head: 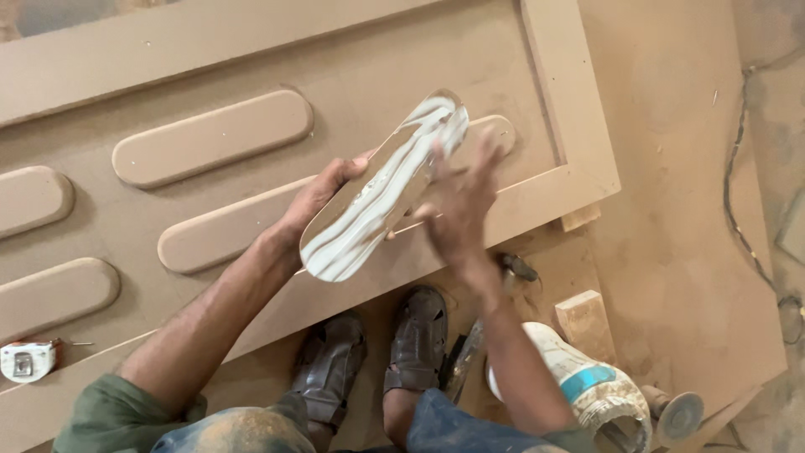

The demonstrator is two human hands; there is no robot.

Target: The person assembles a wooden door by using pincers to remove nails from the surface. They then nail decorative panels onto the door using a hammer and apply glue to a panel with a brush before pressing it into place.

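Note:
My left hand (323,191) grips an elongated rounded wooden piece (381,189) by its long edge and holds it tilted above a large brown board panel (369,67). White glue is streaked over the piece's upper face. My right hand (459,201) rests on the piece's right side with its fingers spread on the glue, blurred by motion. Several matching rounded pieces, such as the one at the upper left (214,137), lie fixed on the panel.
A white glue container (587,386) with a blue band stands on the floor at the lower right. A wood block (581,316) lies beside it. A tape measure (28,361) sits at the left edge. My sandalled feet (373,352) are below the panel. A cable (742,201) runs on the right.

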